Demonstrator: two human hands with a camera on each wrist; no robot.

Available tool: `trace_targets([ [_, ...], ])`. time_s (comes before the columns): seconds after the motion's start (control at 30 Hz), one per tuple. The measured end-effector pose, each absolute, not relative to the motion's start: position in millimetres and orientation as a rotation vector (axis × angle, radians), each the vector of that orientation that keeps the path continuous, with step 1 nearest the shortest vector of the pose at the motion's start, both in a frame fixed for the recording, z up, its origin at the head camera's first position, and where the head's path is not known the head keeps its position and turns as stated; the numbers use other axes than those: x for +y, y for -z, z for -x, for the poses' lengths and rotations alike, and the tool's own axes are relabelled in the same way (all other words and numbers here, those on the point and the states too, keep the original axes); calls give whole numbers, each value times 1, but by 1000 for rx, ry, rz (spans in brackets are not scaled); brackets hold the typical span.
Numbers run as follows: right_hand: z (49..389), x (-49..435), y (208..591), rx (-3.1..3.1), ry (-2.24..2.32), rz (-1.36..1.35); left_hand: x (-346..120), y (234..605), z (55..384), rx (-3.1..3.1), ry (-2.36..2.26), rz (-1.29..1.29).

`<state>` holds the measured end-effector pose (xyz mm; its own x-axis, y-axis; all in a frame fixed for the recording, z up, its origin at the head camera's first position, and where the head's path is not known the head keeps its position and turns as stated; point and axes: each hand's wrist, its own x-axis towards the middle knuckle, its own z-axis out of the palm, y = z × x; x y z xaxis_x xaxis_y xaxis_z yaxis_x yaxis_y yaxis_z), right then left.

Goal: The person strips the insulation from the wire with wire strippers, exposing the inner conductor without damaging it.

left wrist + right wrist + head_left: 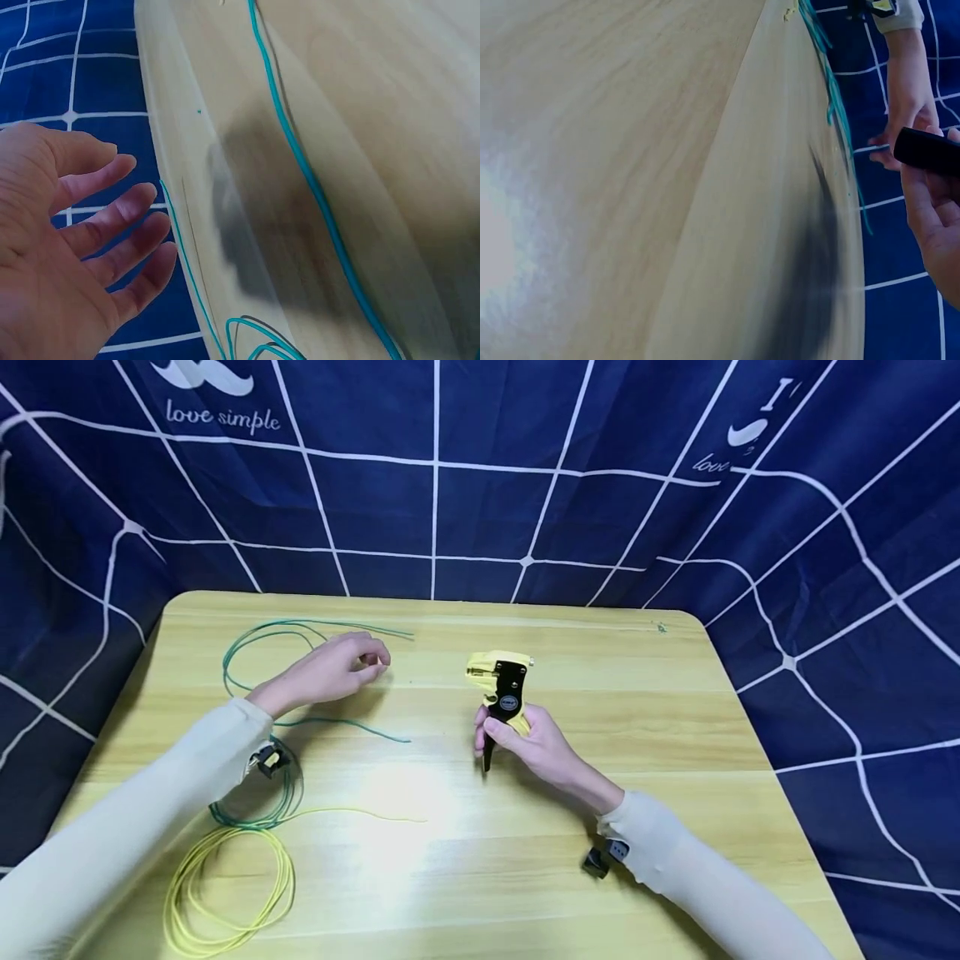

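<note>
My right hand (540, 743) grips a yellow-and-black wire stripper (510, 685), held upright over the middle of the table. In the right wrist view only its black handle (930, 152) shows beside the fingers. Over on the left, my empty left hand (333, 668) hovers above the green wire, its fingers loosely bent and apart in the left wrist view. Green wire (367, 727) lies in loops beneath and behind that hand, with a strand running across the left wrist view. Nearer the front left lies a coil of yellow wire (288, 877), its free end reaching right.
The pale wooden table (637, 893) has rounded far corners. Tiny green scraps (662, 627) lie near its far right corner. A dark blue curtain (487, 510) with white lines stands behind the table and along both sides. Small black cameras are strapped to both wrists.
</note>
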<state>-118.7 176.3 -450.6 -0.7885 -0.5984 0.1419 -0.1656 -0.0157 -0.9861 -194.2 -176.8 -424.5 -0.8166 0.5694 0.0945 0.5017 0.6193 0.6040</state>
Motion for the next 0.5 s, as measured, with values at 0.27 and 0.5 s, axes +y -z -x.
trace_targets([
  [0.27,123,176,453,1907,1914,730,-182,430,210,2795,-1023,-762],
  [0.5,129,173,454,1870,1956,685,-176,430,228,2825,-958,-729],
])
